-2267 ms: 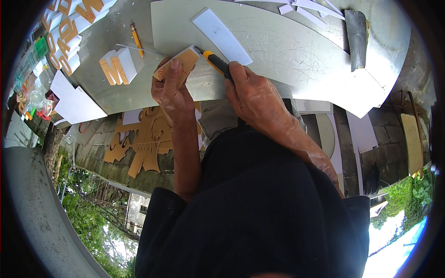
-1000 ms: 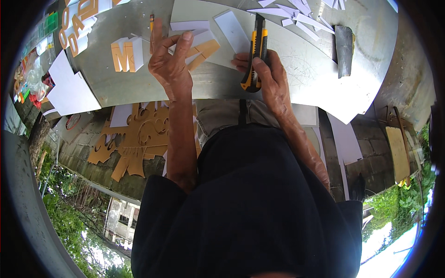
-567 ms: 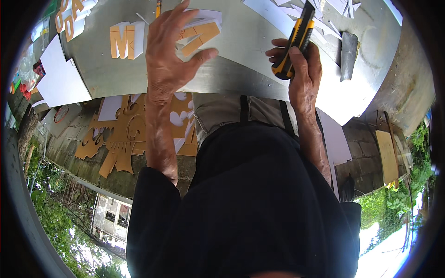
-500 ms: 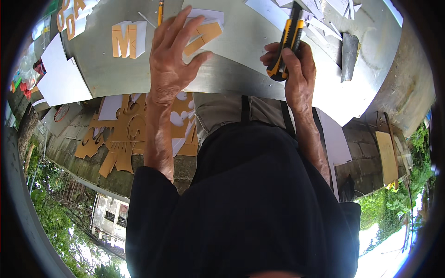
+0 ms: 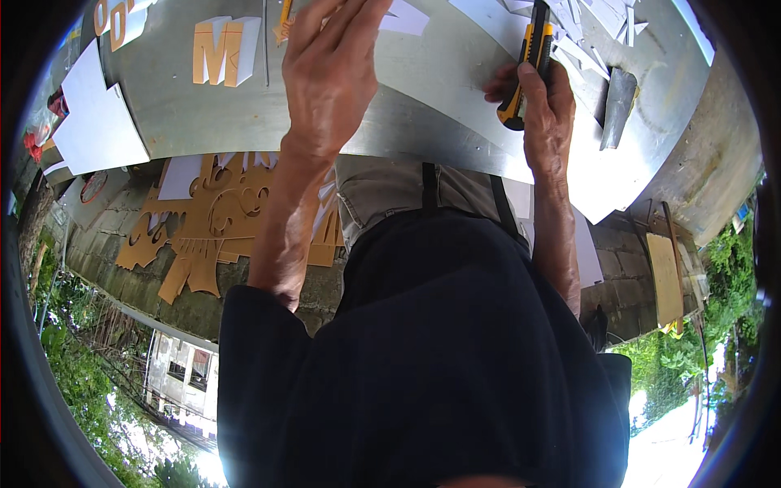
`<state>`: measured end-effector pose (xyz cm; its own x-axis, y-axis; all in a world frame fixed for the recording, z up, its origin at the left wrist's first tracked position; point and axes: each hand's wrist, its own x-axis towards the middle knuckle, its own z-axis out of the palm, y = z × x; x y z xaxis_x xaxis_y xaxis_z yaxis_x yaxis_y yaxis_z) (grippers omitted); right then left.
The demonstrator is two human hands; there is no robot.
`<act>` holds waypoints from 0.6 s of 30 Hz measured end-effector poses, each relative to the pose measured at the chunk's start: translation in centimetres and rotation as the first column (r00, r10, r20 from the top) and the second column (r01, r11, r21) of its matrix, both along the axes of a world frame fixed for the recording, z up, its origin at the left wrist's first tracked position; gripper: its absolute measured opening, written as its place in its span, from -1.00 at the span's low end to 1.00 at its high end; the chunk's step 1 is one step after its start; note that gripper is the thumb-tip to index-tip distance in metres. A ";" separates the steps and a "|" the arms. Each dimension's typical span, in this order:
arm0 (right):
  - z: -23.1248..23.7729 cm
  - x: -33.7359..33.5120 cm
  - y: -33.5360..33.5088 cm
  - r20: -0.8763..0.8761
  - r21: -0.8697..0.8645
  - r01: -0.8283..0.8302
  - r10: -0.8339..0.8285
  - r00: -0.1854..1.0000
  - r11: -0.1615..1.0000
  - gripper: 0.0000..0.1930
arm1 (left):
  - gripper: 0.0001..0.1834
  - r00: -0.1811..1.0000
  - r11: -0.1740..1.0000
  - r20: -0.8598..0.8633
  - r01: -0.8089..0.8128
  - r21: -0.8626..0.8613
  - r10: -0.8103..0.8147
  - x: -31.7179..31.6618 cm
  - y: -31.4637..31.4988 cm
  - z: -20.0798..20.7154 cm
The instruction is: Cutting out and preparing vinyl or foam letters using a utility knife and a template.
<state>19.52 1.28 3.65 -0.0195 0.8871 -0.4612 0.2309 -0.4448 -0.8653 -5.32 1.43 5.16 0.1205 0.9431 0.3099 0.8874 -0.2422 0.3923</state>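
My left hand reaches up to the top edge of the head view, back of the hand facing up and fingers drawn together. A bit of a tan cut-out letter shows at its left side; the hand covers the rest, and the fingertips are partly cut off. In my right hand is a yellow-and-black utility knife, its front end pointing away from me. A raised letter M, tan-faced with white sides, stands on the grey metal table to the left.
More raised letters sit at the far left, above a white sheet. White offcuts and a dark curved strip lie at right. Tan cut-out sheets are below the table edge. A yellow pencil is at top.
My left hand has moved up and closed, and the tan letter beneath it has shifted from its spot. The right hand with the knife has moved slightly right and up. The view has shifted a little.
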 end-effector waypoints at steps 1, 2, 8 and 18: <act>0.0 0.1 0.3 -0.023 0.037 0.022 -0.022 0.999 0.999 -0.52 | -0.64 0.989 0.999 -0.144 0.028 -0.033 -0.032 0.6 1.0 0.9; 0.0 0.2 0.6 -0.014 0.033 0.018 -0.018 1.000 0.999 -0.52 | -0.48 0.988 0.962 -0.044 0.133 -0.241 -0.148 0.0 1.6 1.3; -0.3 1.4 1.9 0.045 0.199 0.034 -0.043 0.998 0.979 -0.41 | -0.66 0.961 0.962 -0.106 0.243 -0.126 -0.257 1.0 2.7 -0.7; 0.3 2.4 1.9 0.042 0.276 -0.004 -0.008 0.999 0.961 -0.46 | -0.68 0.970 0.971 0.020 0.241 -0.011 -0.240 3.4 2.5 -3.5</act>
